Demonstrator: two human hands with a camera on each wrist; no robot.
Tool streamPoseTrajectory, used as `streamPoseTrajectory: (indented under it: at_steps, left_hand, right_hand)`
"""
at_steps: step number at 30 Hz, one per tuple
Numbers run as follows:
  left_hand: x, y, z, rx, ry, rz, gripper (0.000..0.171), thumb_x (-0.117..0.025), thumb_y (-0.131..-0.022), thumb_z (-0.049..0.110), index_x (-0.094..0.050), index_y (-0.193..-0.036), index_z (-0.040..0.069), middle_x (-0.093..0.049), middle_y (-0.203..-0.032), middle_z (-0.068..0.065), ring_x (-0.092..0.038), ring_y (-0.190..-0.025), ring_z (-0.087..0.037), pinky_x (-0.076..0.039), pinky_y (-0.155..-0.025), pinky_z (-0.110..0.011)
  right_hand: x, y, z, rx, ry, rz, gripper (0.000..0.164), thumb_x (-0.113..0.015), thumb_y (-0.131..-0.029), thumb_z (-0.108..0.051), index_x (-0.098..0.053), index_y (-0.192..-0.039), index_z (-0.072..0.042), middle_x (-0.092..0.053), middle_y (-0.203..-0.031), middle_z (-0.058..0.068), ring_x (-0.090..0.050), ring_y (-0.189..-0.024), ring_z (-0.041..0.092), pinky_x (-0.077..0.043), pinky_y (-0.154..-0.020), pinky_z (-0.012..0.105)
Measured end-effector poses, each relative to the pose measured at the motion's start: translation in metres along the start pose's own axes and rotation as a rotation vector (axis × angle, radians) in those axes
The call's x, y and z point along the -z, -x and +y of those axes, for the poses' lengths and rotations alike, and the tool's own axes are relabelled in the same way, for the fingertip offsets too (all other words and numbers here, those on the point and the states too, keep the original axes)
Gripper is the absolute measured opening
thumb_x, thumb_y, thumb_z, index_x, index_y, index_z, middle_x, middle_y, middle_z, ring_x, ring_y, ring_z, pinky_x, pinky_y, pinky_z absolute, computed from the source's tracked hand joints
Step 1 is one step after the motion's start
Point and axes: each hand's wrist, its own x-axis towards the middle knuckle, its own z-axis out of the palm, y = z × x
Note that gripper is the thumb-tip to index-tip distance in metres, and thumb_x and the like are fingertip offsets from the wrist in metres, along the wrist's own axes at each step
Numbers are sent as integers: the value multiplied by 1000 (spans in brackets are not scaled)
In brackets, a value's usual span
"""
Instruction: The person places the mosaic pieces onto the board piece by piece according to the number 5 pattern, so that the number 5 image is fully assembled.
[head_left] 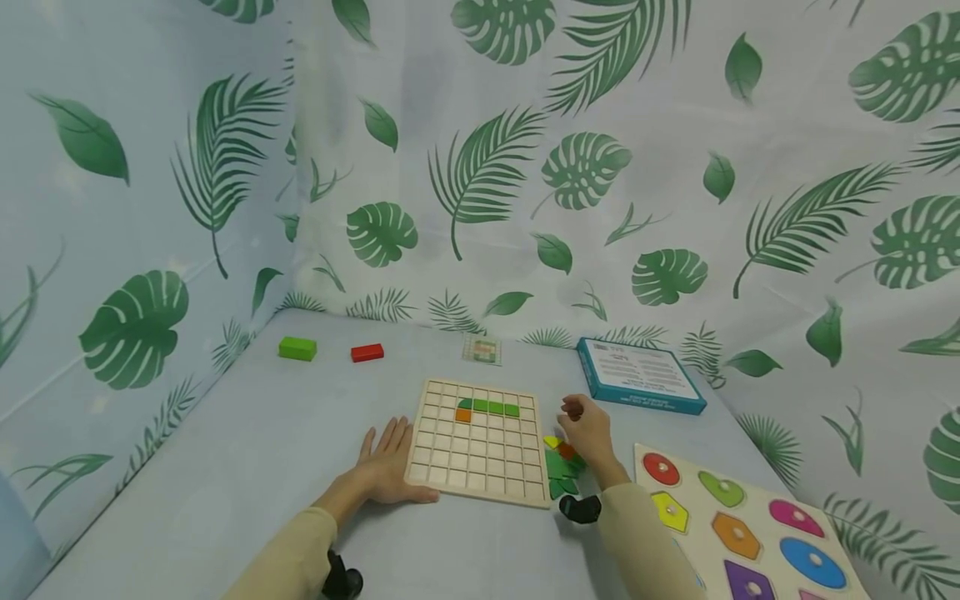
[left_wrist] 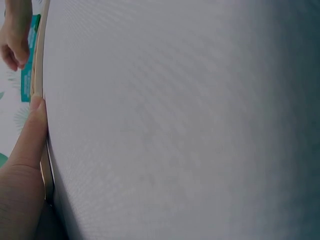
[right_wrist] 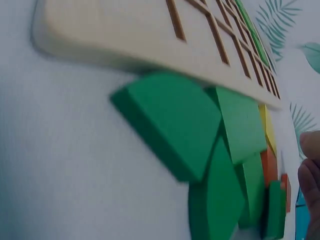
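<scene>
A wooden grid board (head_left: pixel 477 462) lies on the table, with several green pieces (head_left: pixel 496 407) in a row and an orange square (head_left: pixel 463 415) in its cells. My left hand (head_left: pixel 387 468) rests flat at the board's left side, fingers spread; its thumb (left_wrist: pixel 31 132) touches the edge nearest me. My right hand (head_left: pixel 588 431) hovers off the board's right edge with loosely curled fingers, and no piece shows between them. Beneath and beside it sit loose green blocks (right_wrist: pixel 167 117), a yellow piece (right_wrist: pixel 267 127) and orange-red pieces (right_wrist: pixel 270 165).
At the back are a green block (head_left: pixel 297 348), a red block (head_left: pixel 367 353) and a small patterned card (head_left: pixel 482 350). A teal-edged box (head_left: pixel 641 375) stands back right. On the near right lies a knobbed shape puzzle (head_left: pixel 705 487). Leaf-printed cloth (head_left: pixel 480 292) hangs behind.
</scene>
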Motion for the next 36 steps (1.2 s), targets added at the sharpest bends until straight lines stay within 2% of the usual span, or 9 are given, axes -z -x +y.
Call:
streamPoseTrajectory:
  at_steps: [9, 18, 26, 36]
  left_hand:
    - [1, 2, 0, 3, -14, -9, 127, -58, -64, 82, -11, -150, -1, -5, -156, -19, 4, -142, -33, 7, -108, -55]
    - [1, 0, -1, 4, -7, 2, 127, -59, -64, 80, -11, -150, -1, -6, -156, -19, 3, -142, -33, 7, -107, -55]
    - [2, 1, 1, 9, -12, -10, 129, -58, -64, 81, -9, -150, -1, -5, -156, -19, 3, -143, -32, 7, -108, -55]
    - [3, 2, 1, 4, -13, -5, 127, -59, -65, 80, -10, -150, 0, -5, -156, -19, 4, -142, -33, 7, -108, -55]
  right_hand:
    - [16, 3, 16, -40, 26, 4, 31, -66, -85, -5, -59, -113, 3, -63, -101, 16, -56, -90, 28, -48, -83, 41]
    - [21, 5, 20, -161, 88, -35, 33, -69, -83, -9, -58, -111, 5, -61, -99, 18, -57, -88, 30, -49, -82, 42]
    - [22, 5, 19, -174, 90, -57, 29, -67, -84, -6, -58, -109, 6, -61, -96, 19, -56, -86, 30, -49, -81, 42]
    - [18, 4, 18, -158, 69, -60, 30, -63, -89, -6, -56, -117, 4, -61, -105, 19, -55, -93, 30, -47, -89, 42]
